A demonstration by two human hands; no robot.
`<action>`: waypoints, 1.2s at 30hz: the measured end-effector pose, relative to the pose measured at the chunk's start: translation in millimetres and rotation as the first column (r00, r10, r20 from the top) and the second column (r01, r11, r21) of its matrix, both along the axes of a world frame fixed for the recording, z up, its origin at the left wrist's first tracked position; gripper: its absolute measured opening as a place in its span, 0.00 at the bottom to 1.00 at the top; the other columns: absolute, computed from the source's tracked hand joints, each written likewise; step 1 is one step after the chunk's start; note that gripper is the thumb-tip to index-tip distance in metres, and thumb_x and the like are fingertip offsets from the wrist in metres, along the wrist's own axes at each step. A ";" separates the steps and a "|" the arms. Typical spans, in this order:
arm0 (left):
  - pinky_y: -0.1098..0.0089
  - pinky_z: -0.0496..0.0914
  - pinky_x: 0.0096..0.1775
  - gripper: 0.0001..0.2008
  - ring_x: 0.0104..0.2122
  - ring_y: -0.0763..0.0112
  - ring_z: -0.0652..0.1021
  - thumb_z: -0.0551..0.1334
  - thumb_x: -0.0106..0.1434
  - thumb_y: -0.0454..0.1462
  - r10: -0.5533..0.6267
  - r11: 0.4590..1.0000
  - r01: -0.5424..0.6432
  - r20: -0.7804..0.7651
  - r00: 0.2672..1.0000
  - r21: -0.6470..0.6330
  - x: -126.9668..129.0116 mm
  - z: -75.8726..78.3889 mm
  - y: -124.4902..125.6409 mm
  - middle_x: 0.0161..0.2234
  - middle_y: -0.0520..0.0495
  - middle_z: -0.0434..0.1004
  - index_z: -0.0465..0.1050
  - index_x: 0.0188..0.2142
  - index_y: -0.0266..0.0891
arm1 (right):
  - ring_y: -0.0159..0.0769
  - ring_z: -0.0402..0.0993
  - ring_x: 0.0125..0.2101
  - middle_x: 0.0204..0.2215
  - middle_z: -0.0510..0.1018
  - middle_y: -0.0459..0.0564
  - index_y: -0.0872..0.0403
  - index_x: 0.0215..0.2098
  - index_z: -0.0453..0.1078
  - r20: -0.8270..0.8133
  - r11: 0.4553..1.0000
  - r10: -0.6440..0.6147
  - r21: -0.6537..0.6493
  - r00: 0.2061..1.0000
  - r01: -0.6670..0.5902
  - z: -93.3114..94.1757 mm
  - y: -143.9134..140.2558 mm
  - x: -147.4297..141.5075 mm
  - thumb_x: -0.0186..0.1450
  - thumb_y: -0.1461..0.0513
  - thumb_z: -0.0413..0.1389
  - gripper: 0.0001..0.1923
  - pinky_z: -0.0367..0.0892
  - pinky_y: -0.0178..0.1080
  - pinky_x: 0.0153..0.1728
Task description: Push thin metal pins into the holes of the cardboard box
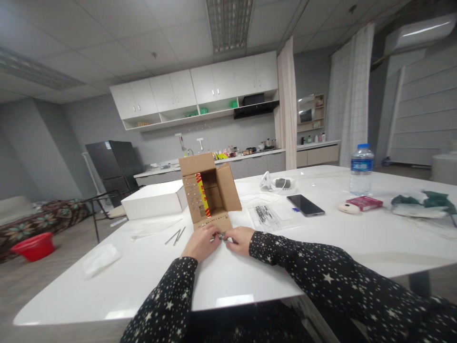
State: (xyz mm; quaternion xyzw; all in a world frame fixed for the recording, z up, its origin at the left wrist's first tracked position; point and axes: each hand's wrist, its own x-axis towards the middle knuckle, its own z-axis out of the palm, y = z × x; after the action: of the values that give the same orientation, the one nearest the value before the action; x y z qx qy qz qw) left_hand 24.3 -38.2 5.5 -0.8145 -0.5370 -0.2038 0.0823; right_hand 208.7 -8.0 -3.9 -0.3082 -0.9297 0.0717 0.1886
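Observation:
My left hand (203, 244) and my right hand (240, 239) are close together on the table, just in front of an open cardboard box (194, 202). Between their fingertips are small shiny metal pieces (222, 236), too small to make out exactly. Both hands have their fingers closed around these pieces. The box stands with its opening facing me, flaps spread, a yellow and red tape strip along one side. Left of my left hand lie several thin metal rods (174, 236). Right of the box is a clear plastic packet (267, 216) with dark strips on it.
On the white table (143, 281) are a white box (153, 200), a crumpled tissue (102, 259), a phone (305, 205), a white cable and fan-like device (266, 181), a water bottle (361, 169), a pink packet (366, 203) and a green-white bag (423, 205).

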 end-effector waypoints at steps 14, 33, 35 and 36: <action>0.72 0.69 0.36 0.08 0.32 0.74 0.73 0.53 0.61 0.36 -0.029 0.959 -0.024 0.180 0.983 0.282 -9.4 -6.7 6.3 0.35 0.48 0.70 0.69 0.39 0.40 | 0.34 0.70 0.27 0.24 0.76 0.46 0.53 0.41 0.73 -0.007 1.000 -0.002 -0.012 1.000 0.002 -1.2 2.3 -0.8 0.58 0.60 0.50 0.15 0.59 0.34 0.29; 0.69 0.70 0.41 0.10 0.38 0.70 0.75 0.52 0.64 0.39 0.030 0.977 -0.059 0.144 0.989 0.206 -17.0 -16.0 16.9 0.40 0.47 0.73 0.70 0.40 0.42 | 0.35 0.70 0.28 0.24 0.76 0.47 0.53 0.41 0.73 -0.002 1.000 0.003 -0.002 1.000 -0.003 -2.6 3.7 -1.5 0.58 0.60 0.50 0.15 0.59 0.35 0.29; 0.69 0.70 0.42 0.11 0.39 0.70 0.75 0.52 0.64 0.39 0.033 0.980 -0.060 0.140 0.990 0.192 -17.3 -15.8 16.8 0.40 0.47 0.73 0.71 0.39 0.42 | 0.35 0.70 0.27 0.24 0.76 0.47 0.53 0.41 0.73 -0.002 1.000 0.009 -0.002 1.000 -0.009 -2.3 3.4 -1.1 0.58 0.60 0.50 0.15 0.59 0.35 0.29; 0.68 0.70 0.42 0.11 0.39 0.70 0.75 0.52 0.64 0.39 0.038 0.981 -0.063 0.138 0.990 0.184 -17.3 -15.5 16.6 0.41 0.47 0.73 0.71 0.39 0.42 | 0.35 0.70 0.27 0.24 0.76 0.47 0.53 0.41 0.73 -0.003 1.000 0.010 -0.002 1.000 -0.010 -2.0 3.2 -0.9 0.58 0.60 0.50 0.15 0.59 0.35 0.29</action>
State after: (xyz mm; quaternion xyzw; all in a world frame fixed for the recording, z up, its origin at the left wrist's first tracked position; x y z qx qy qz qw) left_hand 6.9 -21.7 -10.0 -0.7737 -0.5402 -0.3054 0.1276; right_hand 207.8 -4.8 -6.0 -0.3034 -0.9309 0.0739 0.1895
